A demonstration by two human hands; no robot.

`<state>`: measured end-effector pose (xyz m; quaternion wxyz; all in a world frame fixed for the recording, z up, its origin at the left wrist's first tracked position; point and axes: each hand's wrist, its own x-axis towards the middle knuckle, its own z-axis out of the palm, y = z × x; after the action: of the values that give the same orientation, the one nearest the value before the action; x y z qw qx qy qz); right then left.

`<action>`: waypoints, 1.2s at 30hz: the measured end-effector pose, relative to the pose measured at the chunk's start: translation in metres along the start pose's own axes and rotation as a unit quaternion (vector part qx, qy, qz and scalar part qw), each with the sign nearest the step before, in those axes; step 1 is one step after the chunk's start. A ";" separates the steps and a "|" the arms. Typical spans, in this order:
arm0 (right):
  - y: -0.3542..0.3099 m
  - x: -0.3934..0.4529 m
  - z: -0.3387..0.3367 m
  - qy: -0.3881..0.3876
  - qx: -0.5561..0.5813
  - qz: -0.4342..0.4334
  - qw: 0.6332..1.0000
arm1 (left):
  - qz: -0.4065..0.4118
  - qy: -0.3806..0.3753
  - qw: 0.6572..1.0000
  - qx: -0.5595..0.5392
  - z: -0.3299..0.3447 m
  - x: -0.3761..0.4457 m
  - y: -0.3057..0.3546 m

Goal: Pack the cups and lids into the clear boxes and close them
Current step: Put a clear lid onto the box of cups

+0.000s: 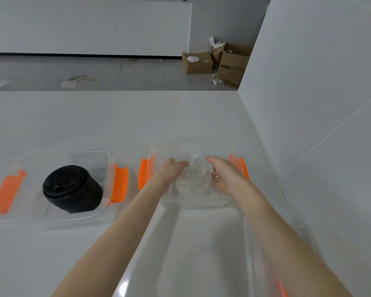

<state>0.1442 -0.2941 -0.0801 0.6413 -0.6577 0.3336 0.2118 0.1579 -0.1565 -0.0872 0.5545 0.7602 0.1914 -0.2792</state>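
Clear ribbed cups [193, 179] stacked, hands [225, 175] cradling, glossy clear box [156, 151]

Two bare forearms, uncovered from the bottom edge of the frame to the wrists, with no sleeve showing on either, were all that appeared of the person. The left hand [172, 168] was bare. The right hand [224, 174] was bare too; a small pale glint near one finger was too blurred to identify.
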 end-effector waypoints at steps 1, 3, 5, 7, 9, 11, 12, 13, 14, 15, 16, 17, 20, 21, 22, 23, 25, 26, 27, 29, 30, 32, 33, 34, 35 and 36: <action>0.000 0.000 0.001 -0.010 0.000 -0.004 1.000 | 0.006 0.000 1.000 0.012 0.001 0.001 0.000; 0.000 0.002 0.003 -0.017 -0.006 -0.025 1.000 | 0.021 0.001 0.999 0.044 0.003 0.001 0.000; 0.001 0.006 0.003 -0.015 -0.016 -0.045 0.999 | 0.034 0.002 0.997 0.073 0.003 -0.001 0.000; 0.001 0.006 0.001 -0.015 -0.030 -0.049 0.998 | 0.031 0.003 0.995 0.093 0.002 0.000 -0.002; 0.002 0.006 -0.001 -0.012 -0.063 -0.051 0.997 | 0.018 0.003 0.995 0.096 0.000 0.001 -0.004; 0.004 0.005 -0.002 -0.013 -0.095 -0.057 0.994 | 0.021 0.001 0.995 0.096 -0.001 0.002 -0.005; 0.005 0.006 -0.003 -0.012 -0.113 -0.059 0.992 | 0.016 -0.003 0.995 0.096 -0.002 0.003 -0.006; 0.005 0.006 -0.004 -0.010 -0.132 -0.063 0.989 | 0.011 -0.009 0.996 0.092 -0.002 0.003 -0.006; 0.005 0.007 -0.005 -0.011 -0.147 -0.064 0.987 | 0.007 -0.017 0.996 0.090 -0.002 0.004 -0.007; 0.004 0.006 -0.005 -0.012 -0.159 -0.064 0.985 | -0.002 -0.031 0.996 0.079 -0.003 0.002 -0.006; 0.005 0.007 -0.006 -0.015 -0.171 -0.061 0.983 | -0.007 -0.042 0.997 0.065 -0.004 0.004 -0.006; 0.005 0.007 -0.006 -0.015 -0.184 -0.060 0.981 | -0.008 -0.050 0.997 0.056 -0.004 0.003 -0.007; 0.005 0.006 -0.004 -0.019 -0.210 -0.082 0.974 | -0.002 -0.046 0.997 0.056 -0.005 0.006 -0.009; 0.004 0.004 -0.003 -0.020 -0.214 -0.091 0.972 | -0.001 -0.045 0.997 0.056 -0.005 0.005 -0.008; 0.003 0.004 -0.003 -0.025 -0.222 -0.101 0.970 | 0.002 -0.040 0.998 0.056 -0.006 0.006 -0.008; 0.003 0.004 -0.002 -0.027 -0.227 -0.105 0.968 | -0.006 -0.032 0.998 0.060 -0.007 0.007 -0.007; 0.003 0.006 -0.001 -0.026 -0.237 -0.103 0.966 | -0.019 -0.025 0.997 0.068 -0.007 0.007 -0.007; 0.004 0.009 -0.001 -0.026 -0.242 -0.100 0.965 | -0.025 -0.025 0.996 0.077 -0.006 0.008 -0.007; 0.004 0.011 -0.001 -0.025 -0.237 -0.083 0.968 | -0.030 -0.025 0.996 0.085 -0.005 0.007 -0.008; 0.006 0.015 -0.001 -0.019 -0.225 -0.041 0.973 | -0.035 -0.028 0.995 0.085 -0.001 0.006 -0.007; 0.006 0.018 -0.001 -0.017 -0.220 -0.024 0.975 | -0.039 -0.033 0.995 0.088 0.000 0.006 -0.007; 0.005 0.021 -0.001 -0.014 -0.186 0.014 0.982 | -0.051 -0.043 0.994 0.089 0.002 0.005 -0.005; 0.004 0.021 -0.001 -0.010 -0.168 0.034 0.985 | -0.062 -0.044 0.994 0.078 0.002 0.004 -0.003; 0.004 0.024 -0.002 -0.007 -0.153 0.048 0.987 | -0.071 -0.043 0.994 0.069 0.002 0.006 -0.001; 0.003 0.026 -0.001 -0.011 -0.133 0.060 0.989 | -0.083 -0.041 0.994 0.055 0.003 0.007 0.000; 0.003 0.028 -0.001 -0.017 -0.118 0.068 0.991 | -0.091 -0.039 0.994 0.039 0.003 0.008 0.002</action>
<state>0.1613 -0.2995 -0.1021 0.5493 -0.7008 0.3394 0.3033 0.1649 -0.1607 -0.0919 0.5037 0.7490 0.2273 -0.3655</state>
